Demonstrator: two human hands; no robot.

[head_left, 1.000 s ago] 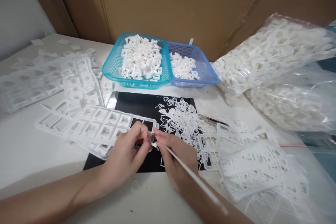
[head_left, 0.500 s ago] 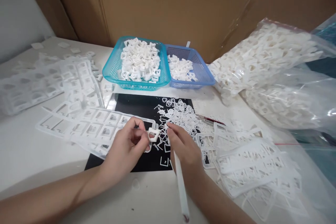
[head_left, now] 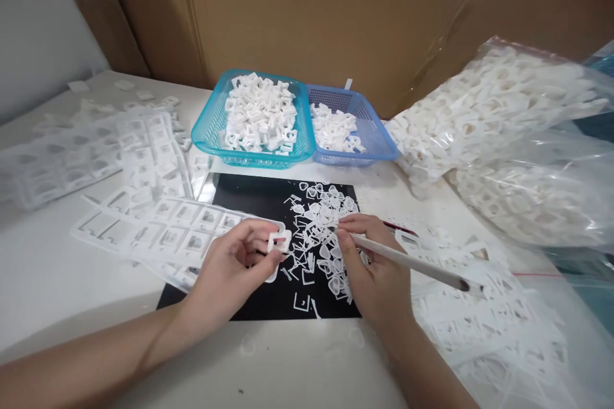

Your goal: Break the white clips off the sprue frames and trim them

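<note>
Left hand (head_left: 230, 265) pinches small white frame (head_left: 279, 241) at fingertips, right hand (head_left: 374, 271) closed round pick (head_left: 417, 264); a light pinch may drop the frame into scrap heap (head_left: 319, 227) mid worktop (head_left: 67, 294).

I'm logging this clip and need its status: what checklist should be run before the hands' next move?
1. Left hand pinches the square piece between thumb and fingers: ok.
2. Piece fully free of the frame sheet: cannot tell.
3. Right hand grips the stick, its dark end pointing away from the piece: ok.
4. Turquoise basket in view, nothing blocking it: ok.
5. Black mat free of scraps: not ok, its right half is littered.
</note>
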